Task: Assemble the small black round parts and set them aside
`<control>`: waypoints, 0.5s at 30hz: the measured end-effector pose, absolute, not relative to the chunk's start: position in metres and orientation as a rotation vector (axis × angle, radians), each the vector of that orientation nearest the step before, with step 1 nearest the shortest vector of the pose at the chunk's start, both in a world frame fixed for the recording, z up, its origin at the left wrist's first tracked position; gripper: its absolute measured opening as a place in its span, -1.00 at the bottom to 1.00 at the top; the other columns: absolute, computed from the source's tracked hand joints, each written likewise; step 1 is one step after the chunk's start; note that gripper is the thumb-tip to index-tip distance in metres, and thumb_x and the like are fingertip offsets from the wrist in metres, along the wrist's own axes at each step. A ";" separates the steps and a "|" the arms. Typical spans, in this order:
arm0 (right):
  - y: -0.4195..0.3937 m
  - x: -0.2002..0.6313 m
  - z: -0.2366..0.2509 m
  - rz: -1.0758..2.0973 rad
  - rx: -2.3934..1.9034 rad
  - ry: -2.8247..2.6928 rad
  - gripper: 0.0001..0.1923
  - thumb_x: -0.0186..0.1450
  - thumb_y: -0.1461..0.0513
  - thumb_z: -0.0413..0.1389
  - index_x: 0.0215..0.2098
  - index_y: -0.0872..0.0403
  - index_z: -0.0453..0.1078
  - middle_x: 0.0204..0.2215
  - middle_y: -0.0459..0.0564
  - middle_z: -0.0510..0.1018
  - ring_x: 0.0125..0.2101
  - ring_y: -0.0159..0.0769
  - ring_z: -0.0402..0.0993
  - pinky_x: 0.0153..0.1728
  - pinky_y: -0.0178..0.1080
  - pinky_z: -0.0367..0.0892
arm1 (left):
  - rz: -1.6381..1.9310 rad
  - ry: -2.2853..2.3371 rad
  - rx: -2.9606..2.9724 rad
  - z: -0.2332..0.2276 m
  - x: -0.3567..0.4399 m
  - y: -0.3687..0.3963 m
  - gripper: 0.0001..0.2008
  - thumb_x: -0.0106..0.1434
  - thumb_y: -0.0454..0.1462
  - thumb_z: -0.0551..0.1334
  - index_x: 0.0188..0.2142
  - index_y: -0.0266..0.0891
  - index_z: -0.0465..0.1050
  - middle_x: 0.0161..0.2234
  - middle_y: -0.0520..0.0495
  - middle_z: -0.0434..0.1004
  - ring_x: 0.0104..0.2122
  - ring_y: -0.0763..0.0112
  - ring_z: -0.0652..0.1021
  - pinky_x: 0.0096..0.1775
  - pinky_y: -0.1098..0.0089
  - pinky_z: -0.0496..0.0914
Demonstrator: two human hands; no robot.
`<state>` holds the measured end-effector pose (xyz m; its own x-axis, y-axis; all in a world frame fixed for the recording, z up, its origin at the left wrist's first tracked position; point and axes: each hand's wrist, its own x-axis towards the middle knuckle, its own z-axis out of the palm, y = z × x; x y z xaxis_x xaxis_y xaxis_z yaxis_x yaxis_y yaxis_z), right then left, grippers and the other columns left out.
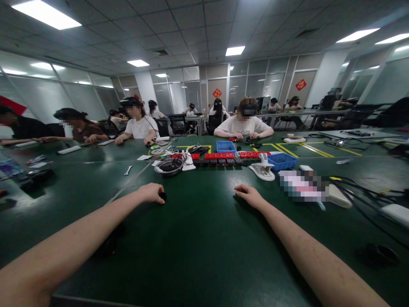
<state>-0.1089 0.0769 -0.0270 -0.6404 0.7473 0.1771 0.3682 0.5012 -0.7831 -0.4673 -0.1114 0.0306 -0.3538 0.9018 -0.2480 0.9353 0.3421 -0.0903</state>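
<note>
Two bare forearms stretched across the green table (198,256). Mid-frame, the left hand (151,192) curled closed around a small black part (162,196); the right hand (251,195), curled loosely and holding nothing visible, lay well apart.

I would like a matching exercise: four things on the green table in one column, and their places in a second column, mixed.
Things:
1. small black part
2. metal bowl
3. blue bin
4. wrench

Places:
A. right of the white holder
B. at the left hand
C. left of the bowl, alone
D. beside the red parts, holding dark things

Pairs: 1-B, 2-D, 3-A, 4-C
</note>
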 end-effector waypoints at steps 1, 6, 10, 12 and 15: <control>0.077 -0.109 -0.027 0.993 -0.920 -2.249 -0.73 0.03 0.19 0.03 -0.29 0.09 0.35 -0.38 -0.03 0.46 -0.34 -0.30 0.35 -0.26 -0.26 0.21 | -0.350 2.445 1.680 0.032 -0.468 -0.116 -0.44 -0.25 0.05 0.18 -0.24 -0.14 0.33 -0.26 -0.09 0.41 -0.29 0.25 0.42 -0.38 0.43 0.26; 0.078 -0.111 -0.030 0.979 -0.920 -2.257 -0.73 0.04 0.18 0.02 -0.30 0.11 0.34 -0.37 -0.03 0.46 -0.33 -0.30 0.35 -0.25 -0.26 0.20 | -0.441 2.457 1.633 0.039 -0.466 -0.139 -0.45 -0.25 0.03 0.19 -0.24 -0.16 0.34 -0.24 -0.11 0.40 -0.31 0.23 0.42 -0.40 0.41 0.26; 0.075 -0.113 -0.029 0.949 -0.947 -2.261 -0.75 0.03 0.17 0.03 -0.33 0.09 0.36 -0.37 -0.03 0.46 -0.33 -0.29 0.35 -0.24 -0.26 0.20 | -0.492 2.457 1.608 0.043 -0.468 -0.158 -0.46 -0.26 0.01 0.19 -0.25 -0.17 0.34 -0.25 -0.12 0.41 -0.31 0.21 0.43 -0.39 0.39 0.26; 0.073 -0.113 -0.027 0.929 -0.954 -2.271 -0.75 0.03 0.17 0.03 -0.33 0.09 0.36 -0.37 -0.03 0.47 -0.33 -0.29 0.35 -0.24 -0.26 0.20 | -0.501 2.460 1.592 0.043 -0.470 -0.166 -0.47 -0.26 0.00 0.19 -0.26 -0.19 0.35 -0.26 -0.13 0.41 -0.31 0.20 0.43 -0.38 0.39 0.26; 0.070 -0.113 -0.024 0.905 -0.959 -2.290 -0.75 0.04 0.18 0.02 -0.33 0.10 0.36 -0.36 -0.01 0.46 -0.32 -0.27 0.35 -0.24 -0.25 0.20 | -0.497 2.479 1.566 0.044 -0.473 -0.177 -0.49 -0.26 -0.01 0.19 -0.29 -0.19 0.36 -0.28 -0.13 0.42 -0.32 0.19 0.43 -0.39 0.39 0.26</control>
